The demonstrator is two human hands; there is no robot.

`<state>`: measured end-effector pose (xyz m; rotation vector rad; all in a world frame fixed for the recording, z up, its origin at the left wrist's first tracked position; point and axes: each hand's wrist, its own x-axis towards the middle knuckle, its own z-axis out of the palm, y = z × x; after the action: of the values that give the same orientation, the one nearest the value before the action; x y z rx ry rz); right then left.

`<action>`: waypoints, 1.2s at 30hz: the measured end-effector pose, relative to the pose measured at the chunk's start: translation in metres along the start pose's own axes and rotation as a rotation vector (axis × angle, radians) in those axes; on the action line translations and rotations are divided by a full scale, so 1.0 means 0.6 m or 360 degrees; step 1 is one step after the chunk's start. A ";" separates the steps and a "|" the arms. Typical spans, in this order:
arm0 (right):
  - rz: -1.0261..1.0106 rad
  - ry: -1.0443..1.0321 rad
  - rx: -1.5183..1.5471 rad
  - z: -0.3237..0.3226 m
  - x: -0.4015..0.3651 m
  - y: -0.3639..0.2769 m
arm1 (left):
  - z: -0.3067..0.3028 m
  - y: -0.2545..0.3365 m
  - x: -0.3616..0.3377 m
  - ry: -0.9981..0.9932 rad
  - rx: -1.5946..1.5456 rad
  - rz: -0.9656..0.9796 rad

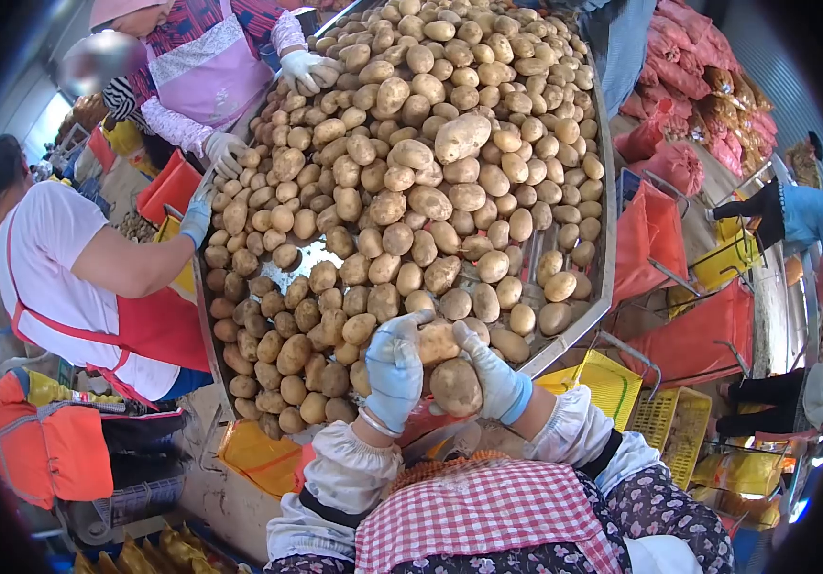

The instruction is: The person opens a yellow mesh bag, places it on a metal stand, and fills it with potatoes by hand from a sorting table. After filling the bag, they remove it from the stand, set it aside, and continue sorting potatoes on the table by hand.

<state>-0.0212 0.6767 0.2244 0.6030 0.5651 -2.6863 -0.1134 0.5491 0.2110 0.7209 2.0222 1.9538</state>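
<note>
Before me is a metal-edged sorting table heaped with potatoes. My left hand, in a white and light-blue glove, curls around an oblong potato at the near edge. Close beside it, my right hand, gloved the same way, grips a larger round, dirt-marked potato. These two potatoes touch or nearly touch between my hands, and my fingertips are partly hidden behind them. More potatoes lie just beyond my thumbs.
At the left, a person in a red apron and another in a lilac apron have gloved hands at the table's edge. Yellow crates and red bags stand at the right. Full red sacks are piled behind.
</note>
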 end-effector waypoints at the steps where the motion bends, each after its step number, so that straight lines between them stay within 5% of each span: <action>1: -0.0092 0.0110 -0.0131 -0.009 0.006 0.006 | 0.001 0.008 0.001 -0.0074 -0.0066 -0.0038; 6: -0.0056 0.0193 -0.0030 -0.057 -0.005 -0.011 | 0.006 0.006 -0.003 -0.0199 -0.0499 -0.0176; 8: -0.0692 -0.0807 -0.0344 -0.075 0.002 -0.041 | -0.004 -0.022 -0.016 -0.0066 -0.0884 -0.0657; 9: -0.0902 -0.0729 -0.0444 -0.075 -0.023 -0.052 | -0.031 -0.055 -0.026 -0.0152 -0.0244 -0.0198; 10: -0.1119 -0.0652 -0.0538 -0.074 -0.054 -0.064 | -0.063 -0.069 -0.032 -0.0127 -0.0231 -0.0196; 12: -0.1425 -0.0237 -0.0610 -0.168 -0.124 -0.079 | -0.127 -0.083 -0.048 0.0367 0.1684 0.0262; 14: -0.1177 0.0710 -0.0002 -0.230 -0.224 -0.087 | -0.179 -0.090 -0.060 0.0289 0.1848 0.0114; 16: -0.1716 0.0982 -0.1522 -0.291 -0.274 -0.054 | -0.194 -0.106 -0.062 0.0218 0.1990 -0.0051; 17: -0.1710 0.0981 -0.1535 -0.310 -0.307 -0.056 | -0.197 -0.120 -0.057 0.0086 0.2136 -0.0001; 19: -0.0557 0.0040 -0.0001 -0.331 -0.366 -0.070 | -0.204 -0.127 -0.025 -0.0042 0.2217 0.0037; 20: -0.0558 0.0048 -0.0016 -0.344 -0.369 -0.075 | -0.211 -0.131 -0.003 -0.0036 0.2201 0.0035; 25: -0.1318 0.2253 -0.1737 -0.430 -0.313 -0.080 | -0.270 -0.156 0.099 0.0519 0.2403 0.0185; 27: -0.1586 0.2020 -0.2498 -0.302 -0.234 -0.111 | -0.262 -0.134 0.095 0.0466 0.2327 0.0093; 29: -0.1558 0.1380 -0.2359 -0.133 -0.144 -0.123 | -0.234 -0.166 0.048 0.0172 0.2241 0.0121; 30: -0.1624 0.1097 -0.2375 -0.139 -0.097 -0.128 | -0.223 -0.154 0.021 0.0059 0.2213 0.0088; 36: -0.1026 0.0185 -0.3416 0.025 0.150 -0.097 | -0.299 -0.127 -0.082 -0.0263 0.1360 -0.0006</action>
<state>-0.1265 0.7000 0.2128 -0.1805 3.0175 -0.8508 -0.1740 0.3704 0.1419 0.9823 2.7043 0.9055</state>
